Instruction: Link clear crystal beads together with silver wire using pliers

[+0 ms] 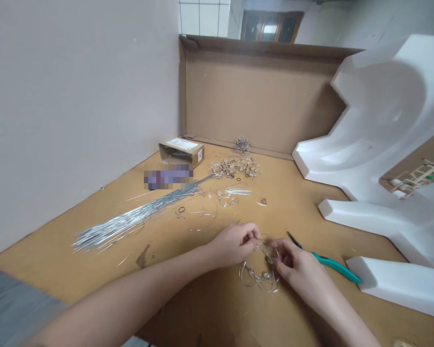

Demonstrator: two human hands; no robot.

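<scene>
A: Where do the hands work?

B: Low over the near part of the bench, close together, with a strand of looped wire hanging or lying between and just below them; I can't tell which

A: How does the left hand stand?

B: Fingers curled in, tips pinched together on a thin end of that wire

A: And the right hand?

B: Half curled, thumb and fingers closed on the wire's other side, though blur hides the exact grip

A: What is just beside it?

B: Pliers with a teal handle, dark tip pointing away, handle end right by the white foam

A: And further back?

B: A bundle of straight silver wires lies slantwise on the left. At its far end is a scatter of small wire loops, and behind that a tight dark clump near the upright cardboard panel. Left of the loops sits a small open box, with a pixelated thing in front
</scene>
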